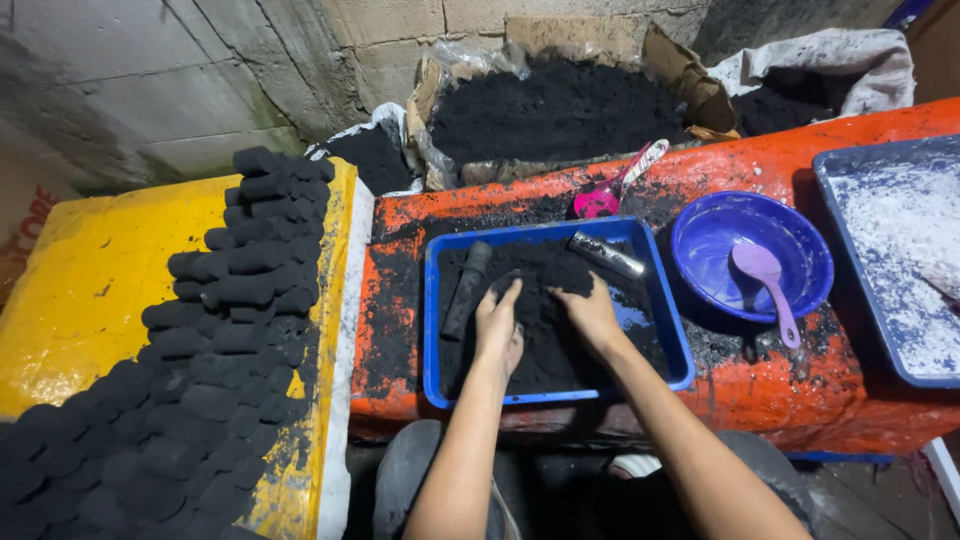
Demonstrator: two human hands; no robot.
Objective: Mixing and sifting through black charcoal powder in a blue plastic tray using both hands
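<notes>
Two bare hands work in one blue plastic tray [432, 330] of black powder [545, 345], fine, damp-looking and heaped toward the middle. The left hand [498, 325] lies flat on the heap, fingers loosely together and pointing away, gripping nothing. The right hand [590, 312] is cupped into the powder just beside it; whether it has anything in its grasp I cannot tell. Two tubes lie in the tray: one black tube [466, 288] along the left wall, just beyond the left hand, and one grey metal tube [606, 254] at the far edge, near the right hand. To the right stands one round blue bowl [715, 235] holding one purple spoon [765, 285]. On the yellow surface [90, 280] to the left, dozens of matte black cylinders [240, 290] lie in rows.
</notes>
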